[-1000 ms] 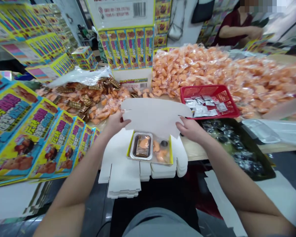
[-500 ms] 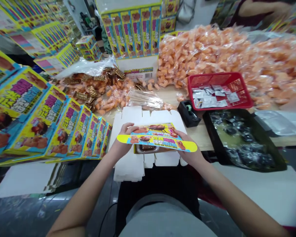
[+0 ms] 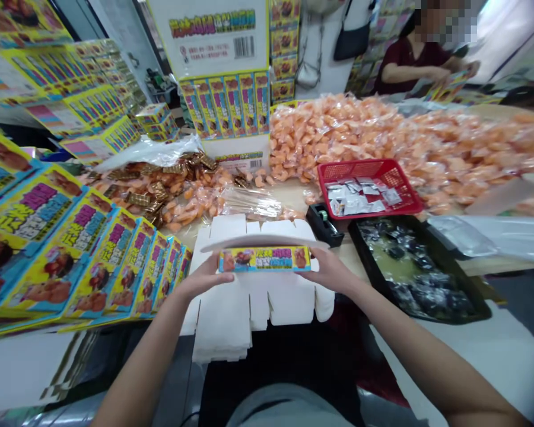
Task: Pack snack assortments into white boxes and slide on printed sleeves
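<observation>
A printed yellow and blue box (image 3: 264,259) is held between my two hands, its narrow side facing me and a curved white flap (image 3: 267,239) standing open along its far edge. My left hand (image 3: 207,276) grips the box's left end, thumb at the lower edge. At the right end, my right hand (image 3: 331,271) holds it in the same way. Under the box lies a stack of flat white cardboard blanks (image 3: 225,314).
Upright printed boxes (image 3: 40,237) line the left. Behind are wrapped orange pieces (image 3: 338,130), a red basket (image 3: 409,188) of sachets and a black tape dispenser (image 3: 326,228). A black tray (image 3: 369,261) sits right. A person (image 3: 409,65) works at the back right.
The box has turned so its narrow printed side faces me, and its flap now shows its white inner side. My view has tilted up, bringing the person at the back into sight.
</observation>
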The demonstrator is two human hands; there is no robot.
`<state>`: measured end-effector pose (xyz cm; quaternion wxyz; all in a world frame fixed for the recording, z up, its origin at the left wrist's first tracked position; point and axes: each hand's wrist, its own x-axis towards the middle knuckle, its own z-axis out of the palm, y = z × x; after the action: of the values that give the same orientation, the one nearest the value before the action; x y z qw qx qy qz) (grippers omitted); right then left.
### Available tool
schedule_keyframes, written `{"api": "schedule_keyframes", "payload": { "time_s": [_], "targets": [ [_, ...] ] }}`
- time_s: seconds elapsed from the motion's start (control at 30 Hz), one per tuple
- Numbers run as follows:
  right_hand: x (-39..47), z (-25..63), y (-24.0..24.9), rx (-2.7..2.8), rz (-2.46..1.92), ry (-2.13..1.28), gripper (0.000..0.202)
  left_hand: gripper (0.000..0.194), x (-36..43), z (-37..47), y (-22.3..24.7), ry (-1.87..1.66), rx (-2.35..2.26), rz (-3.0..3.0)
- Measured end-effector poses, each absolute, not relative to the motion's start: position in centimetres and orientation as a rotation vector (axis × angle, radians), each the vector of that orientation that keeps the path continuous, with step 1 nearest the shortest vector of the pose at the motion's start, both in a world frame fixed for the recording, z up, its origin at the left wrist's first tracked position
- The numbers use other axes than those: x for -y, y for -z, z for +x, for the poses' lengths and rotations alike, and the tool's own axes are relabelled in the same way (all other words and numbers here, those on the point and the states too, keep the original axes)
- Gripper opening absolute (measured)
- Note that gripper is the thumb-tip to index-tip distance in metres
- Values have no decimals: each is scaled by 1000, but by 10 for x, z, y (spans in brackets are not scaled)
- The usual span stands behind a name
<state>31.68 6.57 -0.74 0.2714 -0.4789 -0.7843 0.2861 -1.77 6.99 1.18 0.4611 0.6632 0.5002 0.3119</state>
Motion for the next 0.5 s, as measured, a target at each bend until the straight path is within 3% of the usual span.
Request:
{"api": "schedule_keyframes", "payload": {
  "time_s": [0.07, 0.13, 0.2, 0.37, 0.5],
  "targets": [
    [-88, 315, -6, 2040, -1360, -993, 46, 66, -85, -15, -14, -834, -1264, 1429],
    [-108, 320, -21, 1950, -1317, -1126, 50, 65, -93, -11, -7, -923, -1292, 1337],
    [-126, 325, -40, 1917, -1290, -1085, 53, 61, -96, -8, 1, -964, -1299, 1321],
    [-158, 311, -91, 2330, -1338, -874, 29, 63, -100, -6, 6, -958, -1273, 1282],
    [-164, 301, -110, 2472, -1321, -919, 34, 61, -103, -9, 8, -931, -1243, 1300]
  ]
}}
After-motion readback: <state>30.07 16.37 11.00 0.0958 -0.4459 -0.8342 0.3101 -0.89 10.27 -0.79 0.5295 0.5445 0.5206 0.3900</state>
